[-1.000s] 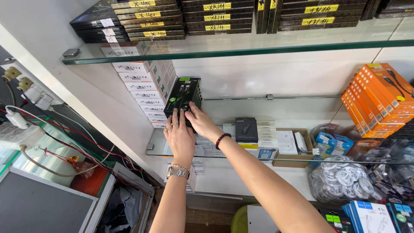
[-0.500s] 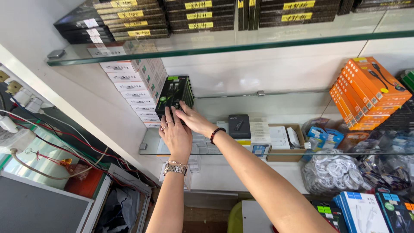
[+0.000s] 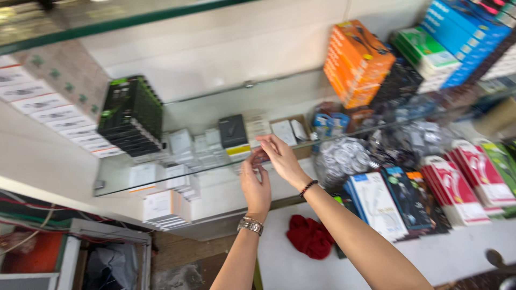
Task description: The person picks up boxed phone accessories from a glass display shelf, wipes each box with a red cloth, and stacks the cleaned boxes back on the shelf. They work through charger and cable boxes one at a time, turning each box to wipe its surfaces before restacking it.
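My left hand (image 3: 257, 185), with a metal watch at the wrist, is raised in front of the edge of a glass shelf (image 3: 123, 182). My right hand (image 3: 279, 158), with a dark bead bracelet, is just above it, and the fingertips of both hands nearly meet. The picture is blurred, but I see nothing held in either hand. A stack of black and green boxes (image 3: 131, 115) stands on the shelf well to the left of both hands. A small black and yellow box (image 3: 234, 134) sits on the glass just behind my fingers.
Stacked white boxes (image 3: 48, 102) lean at far left. Orange boxes (image 3: 355, 62), bagged coiled cables (image 3: 344, 158) and red and white packages (image 3: 467, 177) crowd the right. A red cloth (image 3: 309, 236) lies on the white counter below. Another glass shelf runs overhead.
Both hands have let go of the black and green boxes and drawn back to the right, down to the shelf edge. The camera has swung right and downward.
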